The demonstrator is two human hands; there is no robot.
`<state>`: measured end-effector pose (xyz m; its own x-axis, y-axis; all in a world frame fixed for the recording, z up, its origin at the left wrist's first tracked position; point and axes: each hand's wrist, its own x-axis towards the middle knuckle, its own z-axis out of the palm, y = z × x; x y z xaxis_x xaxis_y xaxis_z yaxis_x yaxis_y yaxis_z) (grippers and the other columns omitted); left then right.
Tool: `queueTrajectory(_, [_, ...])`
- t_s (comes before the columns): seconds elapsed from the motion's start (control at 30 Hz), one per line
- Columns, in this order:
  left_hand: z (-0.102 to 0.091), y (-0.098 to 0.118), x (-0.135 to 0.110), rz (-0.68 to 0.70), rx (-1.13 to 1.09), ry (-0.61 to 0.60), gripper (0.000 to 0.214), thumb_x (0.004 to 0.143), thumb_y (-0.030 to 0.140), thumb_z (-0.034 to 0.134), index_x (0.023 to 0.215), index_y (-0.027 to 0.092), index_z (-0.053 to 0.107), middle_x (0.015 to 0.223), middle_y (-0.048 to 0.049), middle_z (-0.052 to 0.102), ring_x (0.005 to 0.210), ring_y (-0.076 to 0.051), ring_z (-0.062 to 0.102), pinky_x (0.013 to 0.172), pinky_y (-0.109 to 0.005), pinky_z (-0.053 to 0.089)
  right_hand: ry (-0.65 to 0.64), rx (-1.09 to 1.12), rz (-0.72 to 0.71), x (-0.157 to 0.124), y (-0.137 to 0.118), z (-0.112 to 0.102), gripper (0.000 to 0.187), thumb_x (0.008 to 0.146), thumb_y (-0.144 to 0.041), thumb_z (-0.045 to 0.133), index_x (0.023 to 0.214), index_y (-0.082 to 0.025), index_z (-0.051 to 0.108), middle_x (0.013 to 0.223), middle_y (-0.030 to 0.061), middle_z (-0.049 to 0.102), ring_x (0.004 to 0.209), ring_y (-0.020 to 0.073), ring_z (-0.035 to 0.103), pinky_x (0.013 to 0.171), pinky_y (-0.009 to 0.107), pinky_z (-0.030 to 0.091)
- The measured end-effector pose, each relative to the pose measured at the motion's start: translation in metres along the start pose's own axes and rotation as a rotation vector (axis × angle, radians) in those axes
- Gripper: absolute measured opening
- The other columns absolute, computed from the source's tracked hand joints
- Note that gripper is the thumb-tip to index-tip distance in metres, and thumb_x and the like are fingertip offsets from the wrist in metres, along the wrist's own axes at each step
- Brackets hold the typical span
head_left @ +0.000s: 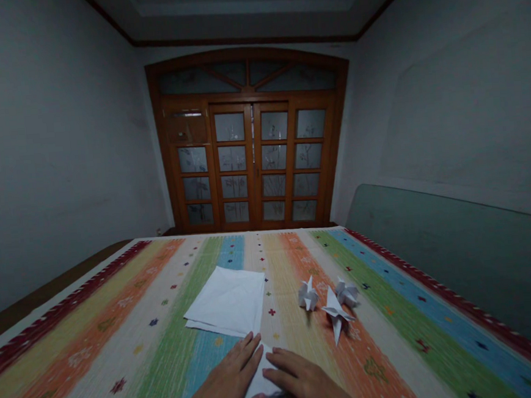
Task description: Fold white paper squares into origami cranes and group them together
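A small piece of folded white paper point(260, 380) lies on the tablecloth at the bottom centre, partly hidden by both hands. My left hand point(227, 383) rests along its left side, fingers stretched out and thumb near the lower fold. From the right, my right hand point(302, 380) lies over the paper's other side with its fingers extended. Just beyond my fingertips is a stack of white paper sheets point(230, 300). To the right stand three folded paper figures, a left one point(308, 295), a front one point(336, 316) and a rear one point(347, 292).
A striped, multicoloured tablecloth point(155, 321) covers the table. Along the right side runs a pale green panel or backrest point(457, 239). Wooden doors with glass panes point(253, 163) close off the far end, between white walls.
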<state>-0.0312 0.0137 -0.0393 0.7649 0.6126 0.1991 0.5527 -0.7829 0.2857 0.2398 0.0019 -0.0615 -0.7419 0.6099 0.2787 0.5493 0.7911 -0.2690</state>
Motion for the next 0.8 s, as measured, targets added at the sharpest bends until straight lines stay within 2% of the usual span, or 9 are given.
queueTrajectory(0.1, [0.0, 0.001, 0.0, -0.015, -0.008, 0.011, 0.08, 0.101, 0.034, 0.061, 0.165, 0.035, 0.013, 0.168, -0.0082, 0.027, 0.152, -0.032, 0.034, 0.121, -0.05, 0.037, 0.027, 0.055, 0.096, 0.003, -0.008, -0.006, 0.05, 0.089, -0.017, 0.07, 0.138, -0.018, 0.062, 0.146, 0.0178, 0.061, 0.133, 0.0299, 0.06, 0.11, 0.038, 0.052])
queueTrajectory(0.17, [0.0, 0.003, 0.001, -0.031, -0.004, 0.03, 0.075, 0.102, 0.031, 0.059, 0.164, 0.035, 0.018, 0.167, -0.0078, 0.029, 0.151, -0.031, 0.036, 0.12, -0.049, 0.038, 0.029, 0.076, 0.112, 0.004, -0.01, -0.007, 0.048, 0.087, -0.012, 0.069, 0.134, -0.016, 0.065, 0.143, 0.019, 0.063, 0.131, 0.0301, 0.062, 0.109, 0.038, 0.053])
queueTrajectory(0.37, [-0.001, 0.009, 0.006, -0.014, 0.065, 0.051, 0.054, 0.102, 0.026, 0.056, 0.154, 0.03, 0.046, 0.157, -0.0097, 0.051, 0.143, -0.032, 0.05, 0.116, -0.05, 0.045, 0.147, 0.139, 0.087, 0.003, -0.007, -0.001, 0.035, 0.095, -0.014, 0.059, 0.129, -0.019, 0.068, 0.134, 0.0146, 0.069, 0.124, 0.0259, 0.066, 0.108, 0.037, 0.054])
queueTrajectory(0.57, [-0.008, 0.028, 0.015, -0.044, 0.121, 0.036, 0.046, 0.093, 0.015, 0.059, 0.138, 0.022, 0.06, 0.136, -0.012, 0.07, 0.125, -0.033, 0.065, 0.106, -0.047, 0.055, 0.22, 0.224, 0.106, 0.008, -0.012, -0.002, 0.035, 0.093, -0.015, 0.059, 0.126, -0.021, 0.069, 0.126, 0.0141, 0.072, 0.116, 0.0249, 0.069, 0.103, 0.037, 0.056])
queueTrajectory(0.67, [-0.008, 0.033, 0.019, -0.072, 0.104, 0.042, 0.045, 0.088, 0.01, 0.058, 0.131, 0.022, 0.062, 0.126, -0.0097, 0.074, 0.114, -0.029, 0.069, 0.1, -0.042, 0.058, 0.218, 0.27, 0.105, 0.01, -0.015, -0.003, 0.038, 0.088, -0.012, 0.06, 0.124, -0.021, 0.07, 0.123, 0.0126, 0.072, 0.114, 0.0246, 0.069, 0.103, 0.037, 0.055])
queueTrajectory(0.8, [0.003, 0.028, 0.019, -0.107, 0.168, 0.029, 0.057, 0.082, 0.003, 0.059, 0.135, 0.023, 0.059, 0.122, -0.0092, 0.074, 0.111, -0.03, 0.068, 0.094, -0.041, 0.06, 0.209, 0.303, 0.129, 0.012, -0.015, 0.003, 0.043, 0.08, -0.006, 0.057, 0.119, -0.021, 0.069, 0.12, 0.0116, 0.073, 0.113, 0.0244, 0.068, 0.102, 0.037, 0.054])
